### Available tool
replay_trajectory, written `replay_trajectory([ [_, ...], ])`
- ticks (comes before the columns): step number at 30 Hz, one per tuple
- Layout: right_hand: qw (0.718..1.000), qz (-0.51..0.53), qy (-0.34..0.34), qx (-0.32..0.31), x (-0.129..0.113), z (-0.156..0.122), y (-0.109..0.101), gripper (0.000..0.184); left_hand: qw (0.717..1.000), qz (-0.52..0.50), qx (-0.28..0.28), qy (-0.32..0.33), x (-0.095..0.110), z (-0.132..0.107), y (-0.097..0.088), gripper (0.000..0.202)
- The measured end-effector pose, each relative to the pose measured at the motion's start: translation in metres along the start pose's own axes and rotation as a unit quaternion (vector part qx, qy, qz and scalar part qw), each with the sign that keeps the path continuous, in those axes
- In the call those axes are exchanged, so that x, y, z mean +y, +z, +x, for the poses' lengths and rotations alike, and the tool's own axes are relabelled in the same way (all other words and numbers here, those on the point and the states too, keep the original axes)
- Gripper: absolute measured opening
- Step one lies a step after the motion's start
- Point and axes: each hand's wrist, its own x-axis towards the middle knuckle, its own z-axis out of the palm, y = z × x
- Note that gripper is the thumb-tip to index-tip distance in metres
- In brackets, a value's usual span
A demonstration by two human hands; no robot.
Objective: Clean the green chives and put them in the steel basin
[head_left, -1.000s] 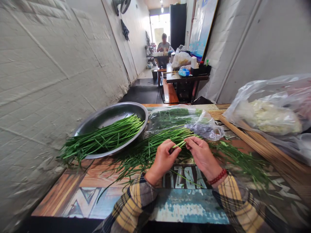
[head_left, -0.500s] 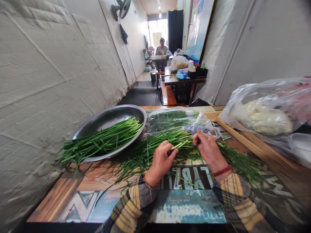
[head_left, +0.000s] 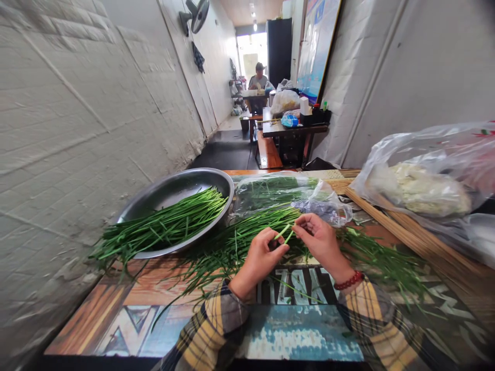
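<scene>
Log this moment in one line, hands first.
left hand: holding green stalks | right hand: at stalk ends | loose greens: on table | metal basin: at left, bunched greens inside, overhanging rim

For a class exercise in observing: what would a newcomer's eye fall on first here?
Probably the metal bowl at left, its green stalks spilling over the edge. Next, front and centre, the left hand grips a few pale stalks, the right hand close by their tips. A bulging clear bag lies at far right.

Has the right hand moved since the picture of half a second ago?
Yes: judged against the metal bowl, the right hand has moved left, closer to the bowl.
</scene>
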Motion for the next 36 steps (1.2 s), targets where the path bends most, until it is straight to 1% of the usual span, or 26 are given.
replay_trajectory([
  [2,0.999,0.039,0.023,-0.006,0.001,-0.002,0.003,0.022,0.999,-0.041,-0.021,-0.007,0.001,0.0,0.0,0.01],
  [4,0.998,0.05,0.029,-0.006,0.001,-0.004,0.006,0.02,0.996,-0.08,-0.037,-0.012,0.003,0.0,-0.001,0.017],
  [8,1.0,0.026,-0.002,0.001,0.004,-0.006,0.008,0.018,0.982,-0.166,-0.064,-0.058,0.004,-0.001,-0.003,0.03],
  [11,1.0,0.009,-0.02,0.002,0.005,-0.005,0.004,0.018,0.969,-0.216,-0.068,-0.096,0.004,-0.001,-0.003,0.034],
  [13,0.999,-0.018,-0.044,-0.004,0.003,-0.003,-0.001,0.019,0.966,-0.225,-0.062,-0.11,0.002,-0.001,-0.003,0.035],
  [15,0.994,-0.06,-0.091,-0.022,-0.001,-0.001,-0.006,0.018,0.966,-0.225,-0.051,-0.114,0.001,-0.001,-0.003,0.034],
  [18,0.979,-0.117,-0.163,-0.048,-0.006,0.002,-0.011,0.012,0.967,-0.226,-0.032,-0.112,-0.002,0.0,-0.003,0.034],
  [21,0.971,-0.136,-0.186,-0.062,-0.005,0.004,-0.012,0.009,0.967,-0.228,-0.017,-0.116,-0.005,0.0,-0.003,0.033],
  [23,0.977,-0.12,-0.162,-0.07,-0.002,0.003,-0.011,0.01,0.967,-0.226,-0.01,-0.114,-0.006,-0.001,-0.003,0.032],
  [27,0.996,-0.011,-0.047,-0.077,0.005,0.001,-0.005,0.014,0.971,-0.217,-0.002,-0.103,-0.005,-0.001,-0.003,0.03],
  [29,0.995,0.059,0.007,-0.077,0.006,-0.002,0.0,0.017,0.973,-0.209,0.0,-0.096,-0.004,-0.001,-0.003,0.029],
  [31,0.989,0.116,0.046,-0.079,0.006,-0.003,0.003,0.02,0.977,-0.194,0.002,-0.089,-0.004,0.0,-0.003,0.028],
  [33,0.983,0.145,0.068,-0.089,0.005,-0.004,0.004,0.021,0.981,-0.175,0.006,-0.08,-0.005,0.0,-0.003,0.027],
  [34,0.982,0.144,0.071,-0.096,0.004,-0.004,0.003,0.02,0.983,-0.166,0.008,-0.075,-0.006,0.0,-0.003,0.027],
  [36,0.987,0.107,0.062,-0.104,0.003,-0.003,0.001,0.02,0.987,-0.147,0.012,-0.066,-0.007,0.001,-0.004,0.026],
])
